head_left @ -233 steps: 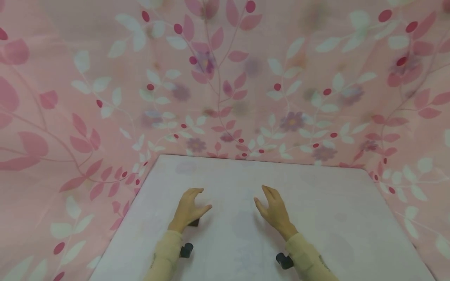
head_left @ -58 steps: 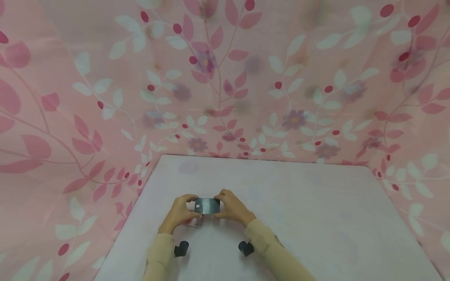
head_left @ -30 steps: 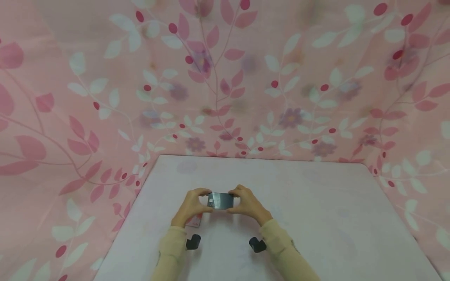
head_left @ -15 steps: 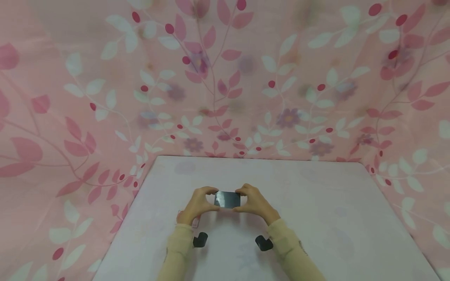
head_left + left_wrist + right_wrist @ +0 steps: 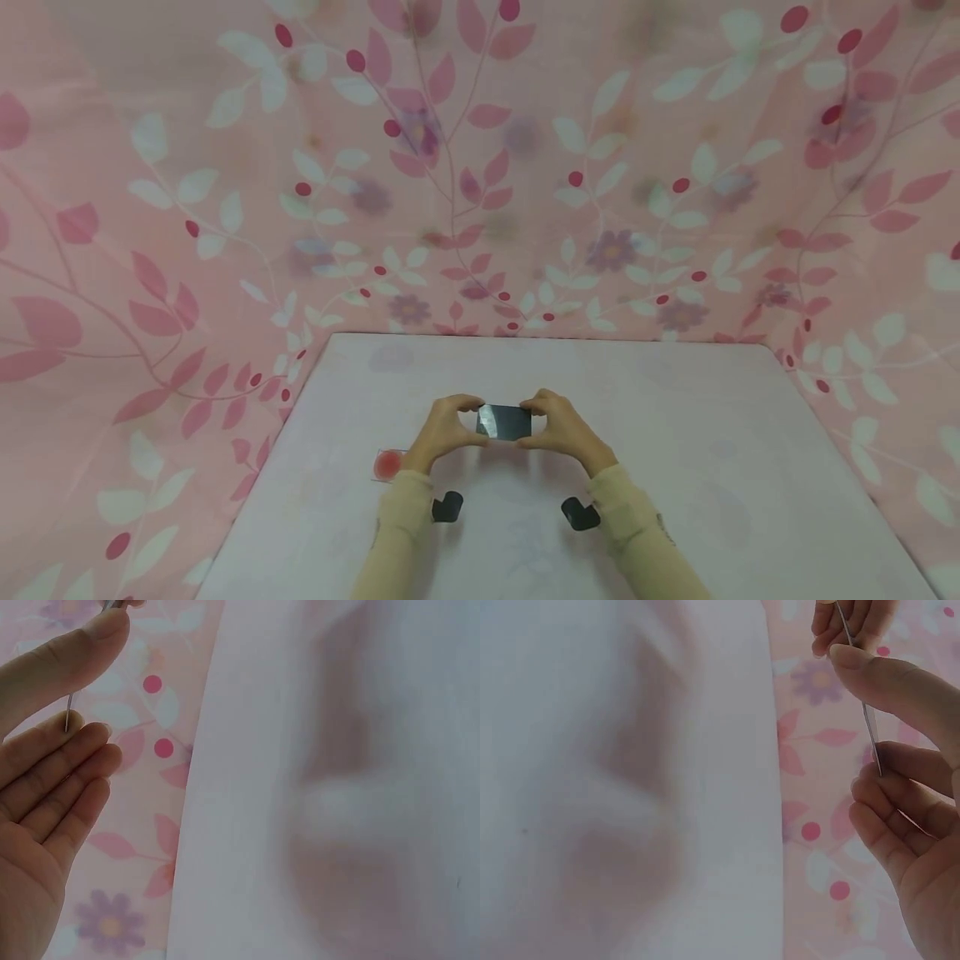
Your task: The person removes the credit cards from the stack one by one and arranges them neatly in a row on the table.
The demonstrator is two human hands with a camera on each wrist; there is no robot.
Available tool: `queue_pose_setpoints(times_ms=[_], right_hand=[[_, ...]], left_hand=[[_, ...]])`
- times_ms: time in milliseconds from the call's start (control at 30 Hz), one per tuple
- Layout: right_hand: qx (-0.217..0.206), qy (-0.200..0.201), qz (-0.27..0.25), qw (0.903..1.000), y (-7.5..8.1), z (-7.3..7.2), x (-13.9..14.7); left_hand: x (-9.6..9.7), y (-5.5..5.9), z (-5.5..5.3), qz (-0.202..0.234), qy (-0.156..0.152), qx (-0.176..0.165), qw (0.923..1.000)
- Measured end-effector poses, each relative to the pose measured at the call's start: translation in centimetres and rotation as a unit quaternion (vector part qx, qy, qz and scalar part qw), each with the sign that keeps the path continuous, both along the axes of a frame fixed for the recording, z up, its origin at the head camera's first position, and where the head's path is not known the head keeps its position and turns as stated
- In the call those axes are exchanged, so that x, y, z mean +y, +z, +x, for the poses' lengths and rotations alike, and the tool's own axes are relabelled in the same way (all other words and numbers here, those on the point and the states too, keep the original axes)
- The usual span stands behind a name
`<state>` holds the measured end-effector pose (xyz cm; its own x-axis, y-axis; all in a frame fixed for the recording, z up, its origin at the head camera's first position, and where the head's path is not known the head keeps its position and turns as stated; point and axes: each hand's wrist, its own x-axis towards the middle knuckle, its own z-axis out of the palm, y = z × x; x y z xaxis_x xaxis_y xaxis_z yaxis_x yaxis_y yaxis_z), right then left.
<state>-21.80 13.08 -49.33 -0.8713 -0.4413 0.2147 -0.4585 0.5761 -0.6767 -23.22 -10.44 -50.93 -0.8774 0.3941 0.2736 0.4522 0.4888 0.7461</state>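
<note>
Head view: dark card (image 5: 504, 422), one, raised over desk (image 5: 675, 400); left hand (image 5: 446, 427) and right hand (image 5: 564, 429) at opposite ends; red-marked flat item (image 5: 388, 464) beside left wrist. Left wrist view: grip spans card width, thumb opposite fingers, card edge-on. Right wrist view: likewise. Handling advised: light, even edge pressure; no bending.

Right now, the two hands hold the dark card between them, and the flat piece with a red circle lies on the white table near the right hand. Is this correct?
Not quite: in the head view, the flat piece lies on the white table near the left hand, not the right hand. Both hands do hold the dark card.
</note>
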Motion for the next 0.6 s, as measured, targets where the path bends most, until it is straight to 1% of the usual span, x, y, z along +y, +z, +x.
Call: queue_pose_setpoints(times_ms=[67, 233, 367, 500, 600], right_hand=[[0.002, 0.001, -0.008, 1.0, 0.0, 0.0, 0.5], [0.025, 0.0, -0.024, 0.9994, 0.0, -0.1, 1.8], [0.025, -0.01, -0.034, 0.999, -0.2, -0.1, 2.6], [0.034, -0.022, -0.038, 0.9984, -0.4, 0.0, 3.4], [0.05, -0.026, -0.055, 0.9969, -0.5, 0.1, 4.0]], left_hand=[[0.5, -0.1, -0.2, 0.003, 0.001, 0.004, 1.0], [1.5, 0.0, -0.6, 0.012, 0.002, 0.007, 0.9999], [2.3, 0.2, -0.8, 0.012, -0.002, 0.011, 0.9999], [3.1, 0.4, -0.9, 0.04, -0.01, -0.006, 0.9991], [3.7, 0.4, -0.8, 0.066, -0.017, -0.022, 0.9974]])
